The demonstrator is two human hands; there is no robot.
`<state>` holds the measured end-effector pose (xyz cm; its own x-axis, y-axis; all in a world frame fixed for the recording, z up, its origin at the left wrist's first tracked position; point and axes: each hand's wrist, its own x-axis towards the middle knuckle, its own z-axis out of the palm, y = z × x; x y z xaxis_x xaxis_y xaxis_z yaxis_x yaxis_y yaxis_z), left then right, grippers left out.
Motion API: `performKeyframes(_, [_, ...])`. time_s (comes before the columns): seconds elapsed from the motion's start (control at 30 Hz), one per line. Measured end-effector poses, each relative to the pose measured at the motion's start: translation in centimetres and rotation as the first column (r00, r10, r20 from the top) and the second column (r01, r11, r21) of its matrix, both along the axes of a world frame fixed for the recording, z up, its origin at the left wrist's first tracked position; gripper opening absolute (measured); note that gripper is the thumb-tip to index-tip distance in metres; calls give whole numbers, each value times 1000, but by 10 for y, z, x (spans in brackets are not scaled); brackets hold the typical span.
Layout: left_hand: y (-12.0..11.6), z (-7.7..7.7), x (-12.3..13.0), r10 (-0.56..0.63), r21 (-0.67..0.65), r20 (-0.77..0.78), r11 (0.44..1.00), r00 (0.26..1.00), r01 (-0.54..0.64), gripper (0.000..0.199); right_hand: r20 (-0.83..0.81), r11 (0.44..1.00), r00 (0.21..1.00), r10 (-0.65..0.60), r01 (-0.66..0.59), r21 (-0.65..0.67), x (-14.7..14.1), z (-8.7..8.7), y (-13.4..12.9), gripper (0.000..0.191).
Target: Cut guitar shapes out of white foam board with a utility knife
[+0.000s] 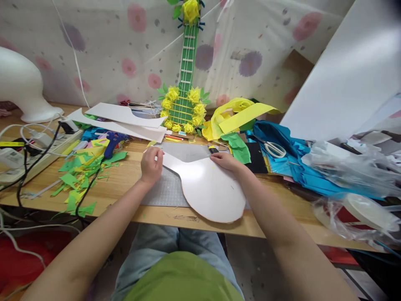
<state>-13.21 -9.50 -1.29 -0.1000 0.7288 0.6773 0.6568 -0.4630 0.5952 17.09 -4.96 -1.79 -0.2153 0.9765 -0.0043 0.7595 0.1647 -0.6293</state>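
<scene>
A white foam-board cutout point(213, 188), shaped like a guitar with a rounded body and a narrow neck, is tilted over the grey cutting mat point(169, 188). My left hand point(151, 165) is closed round the end of its neck. At the upper right edge of the body, my right hand point(226, 161) pinches the board between thumb and fingers. A yellow-and-black tool point(213, 149), perhaps a utility knife, lies just beyond my right fingertips. Behind stands a green paper guitar point(184, 100) with white strings and yellow paper roses.
White board offcuts point(125, 119) lie at the back left. A blue glue gun point(111, 144) rests by green and yellow paper scraps point(77, 175) and a power strip point(46, 154). To the right are scissors point(275, 149), blue paper point(300, 167) and plastic bags point(360, 167).
</scene>
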Motion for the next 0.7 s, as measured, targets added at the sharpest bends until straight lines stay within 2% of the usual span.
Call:
performKeyframes(0.07, [2, -1, 12, -107, -54, -138, 994, 985, 100, 23, 10, 999, 999, 39, -40, 24, -19, -3, 7, 19])
performKeyframes(0.13, [3, -5, 25, -221, -140, -265, 972, 939, 189, 23, 41, 998, 998, 54, -55, 27, -40, -5, 13, 20])
performKeyframes(0.23, [2, -16, 40, -347, -290, -410, 926, 844, 240, 28, 106, 998, 994, 31, -37, 54, -58, -7, 18, 21])
performKeyframes(0.33, [-1, -30, 48, -431, -429, -497, 876, 753, 218, 44, 176, 969, 977, -122, 79, 234, -50, -8, 18, 23])
performKeyframes(0.43, [-1, -38, 46, -496, -519, -528, 831, 689, 200, 53, 305, 906, 893, -333, 213, 365, -21, -10, 16, 31])
performKeyframes(0.5, [1, -37, 41, -531, -543, -533, 812, 659, 214, 54, 360, 905, 851, -382, 267, 330, -4, -12, 14, 47])
performKeyframes(0.57, [5, -31, 35, -561, -557, -537, 797, 630, 235, 53, 378, 928, 855, -356, 275, 253, 4, -14, 13, 55])
performKeyframes(0.63, [8, -24, 32, -567, -566, -550, 793, 614, 226, 50, 405, 954, 867, -289, 228, 193, 5, -12, 15, 53])
performKeyframes(0.7, [10, -17, 35, -532, -551, -574, 813, 622, 188, 44, 466, 975, 858, -217, 166, 148, 0, -8, 18, 50])
